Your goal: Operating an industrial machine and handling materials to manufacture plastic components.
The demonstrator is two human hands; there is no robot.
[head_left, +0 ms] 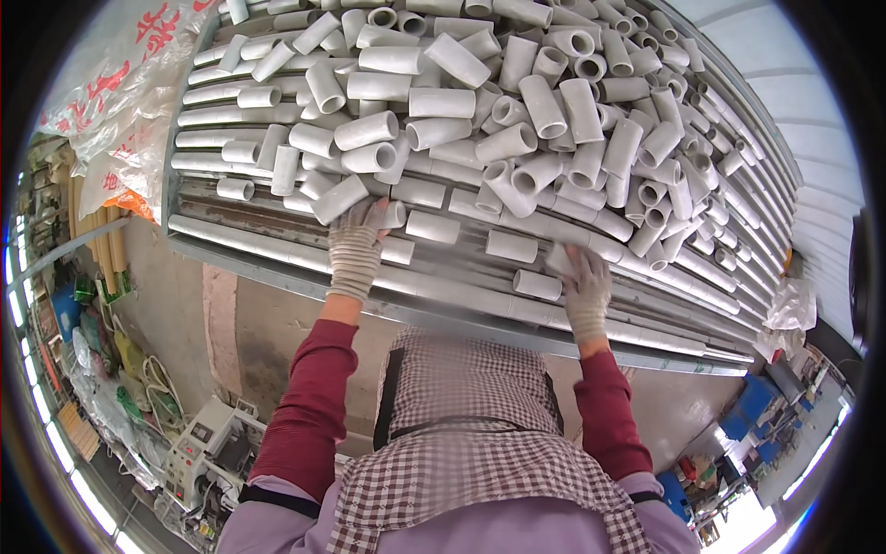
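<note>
Short pale-grey tubes lie heaped and lined up in the grooves of a wide metal rack in front of me. My left hand [356,247], in a knitted glove with bare fingertips, is closed at the front rows. Its fingers and thumb are around the end of a short grey tube [395,215]; another tube [340,198] lies just beyond the fingers. My right hand [585,288], gloved too and slightly blurred, pinches a tilted short grey tube [558,259] above a groove. Between the hands, loose tubes [434,227] rest in the front grooves, one [537,284] close to my right hand.
The rack's metal front edge [461,319] runs between me and the tubes. Plastic sheeting with red print [120,111] hangs at the left. A control box with cables [198,448] stands lower left, and blue bins [746,411] sit lower right.
</note>
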